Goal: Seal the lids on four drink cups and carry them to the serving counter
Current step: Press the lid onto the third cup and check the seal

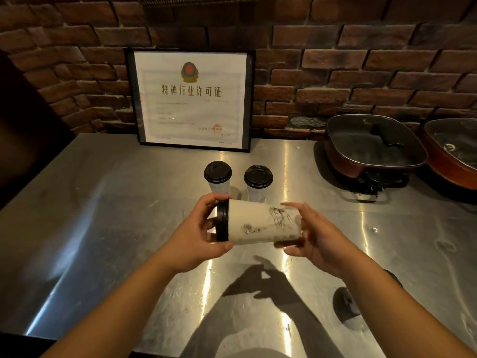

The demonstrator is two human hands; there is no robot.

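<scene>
Steel table [103, 228] near the body lies under both hands, which hold a white cup [265, 222] sideways above it. Left hand [198, 236] curls round the black lid [222, 220]; right hand [317, 233] cups the base, fingers loosely bent. Squeezing evenly round the rim while turning should seat the lid best. Beyond stand two lidded cups [218, 177], with open room left; pans [374, 148] crowd the far right, a frame [191, 99] the back.

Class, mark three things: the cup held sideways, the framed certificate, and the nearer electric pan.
cup held sideways [263, 222], head view, on its white side wall.
framed certificate [192, 99], head view, on the printed sheet.
nearer electric pan [374, 143], head view, on its glass lid.
</scene>
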